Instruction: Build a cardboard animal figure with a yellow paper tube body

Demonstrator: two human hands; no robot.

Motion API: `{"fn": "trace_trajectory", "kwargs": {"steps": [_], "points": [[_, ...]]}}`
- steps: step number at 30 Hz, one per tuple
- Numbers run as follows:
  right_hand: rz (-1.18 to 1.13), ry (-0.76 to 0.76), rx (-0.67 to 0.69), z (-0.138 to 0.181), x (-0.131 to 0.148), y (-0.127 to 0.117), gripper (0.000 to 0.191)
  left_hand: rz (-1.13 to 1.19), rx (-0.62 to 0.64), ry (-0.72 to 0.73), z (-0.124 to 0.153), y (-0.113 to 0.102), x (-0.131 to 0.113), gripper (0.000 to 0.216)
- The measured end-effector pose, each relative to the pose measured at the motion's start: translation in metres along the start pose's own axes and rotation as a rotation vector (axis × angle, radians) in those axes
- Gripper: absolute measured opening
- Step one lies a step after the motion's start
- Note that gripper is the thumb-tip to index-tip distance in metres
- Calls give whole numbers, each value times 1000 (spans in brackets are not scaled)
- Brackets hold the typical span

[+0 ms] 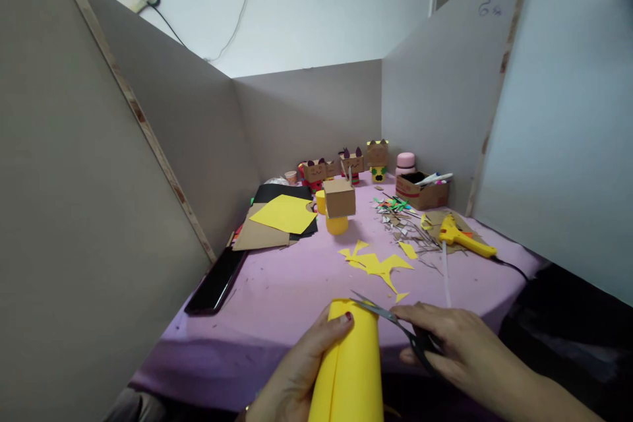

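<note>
My left hand (306, 362) is wrapped round a rolled sheet of yellow paper (352, 362) at the near edge of the purple table (277, 297). My right hand (445, 343) grips a pair of black scissors (390, 320), fingers through the handles, with the blades touching the top edge of the yellow roll. Yellow paper offcuts (376, 264) lie just beyond the roll.
A cardboard box figure on a yellow cylinder (339, 206) stands mid-table. Stacked paper sheets (281, 216) lie left, a black phone (216, 282) at the left edge. Paper scraps (403, 221), a yellow glue gun (462, 236), a box of pens (422, 190) and small box figures (352, 165) sit behind. Partition walls enclose the table.
</note>
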State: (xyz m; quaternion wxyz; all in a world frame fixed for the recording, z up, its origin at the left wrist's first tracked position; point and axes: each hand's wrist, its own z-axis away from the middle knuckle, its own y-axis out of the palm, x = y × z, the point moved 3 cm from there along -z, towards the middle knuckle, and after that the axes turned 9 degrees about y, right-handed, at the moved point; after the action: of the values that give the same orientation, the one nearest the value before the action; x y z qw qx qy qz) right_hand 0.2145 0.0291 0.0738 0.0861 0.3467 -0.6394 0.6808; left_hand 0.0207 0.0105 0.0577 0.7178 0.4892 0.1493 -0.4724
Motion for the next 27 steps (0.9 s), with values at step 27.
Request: {"fn": "trace_trajectory", "kwargs": {"steps": [27], "points": [[169, -67, -89, 0, -2, 3, 36, -195, 129, 167, -3, 6, -7, 39]]}}
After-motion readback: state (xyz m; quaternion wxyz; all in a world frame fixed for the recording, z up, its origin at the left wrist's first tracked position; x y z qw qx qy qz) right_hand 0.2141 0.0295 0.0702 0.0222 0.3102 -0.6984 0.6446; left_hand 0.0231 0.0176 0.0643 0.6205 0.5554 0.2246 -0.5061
